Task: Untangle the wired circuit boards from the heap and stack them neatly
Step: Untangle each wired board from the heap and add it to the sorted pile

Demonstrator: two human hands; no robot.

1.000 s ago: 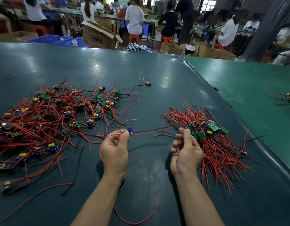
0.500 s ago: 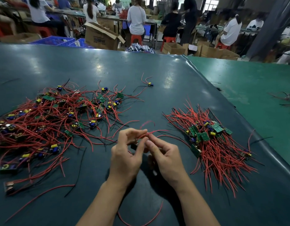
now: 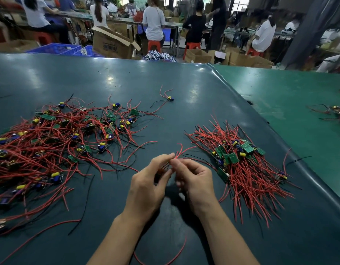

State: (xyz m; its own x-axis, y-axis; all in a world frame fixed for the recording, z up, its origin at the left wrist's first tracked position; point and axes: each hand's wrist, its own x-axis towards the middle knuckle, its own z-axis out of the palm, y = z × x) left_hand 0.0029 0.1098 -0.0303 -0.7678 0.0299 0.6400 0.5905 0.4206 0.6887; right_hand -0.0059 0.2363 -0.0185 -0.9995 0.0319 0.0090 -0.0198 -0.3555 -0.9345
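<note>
Both hands are raised together over the table (image 3: 165,88). Red wires (image 3: 179,152) are pinched btwn left hand (image 3: 148,188) & right hand (image 3: 196,182) fingertips. Heap (image 3: 56,144) lies left of them, stack (image 3: 240,165) right.

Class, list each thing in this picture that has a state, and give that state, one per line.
Tangled heap: loose, unsorted.
Stacked pile: boards grouped, wires roughly aligned.
Single board: lying apart from both.
Left hand: pinching red wires.
Right hand: pinching the same wires.
Cardboard box: flaps open.
</note>
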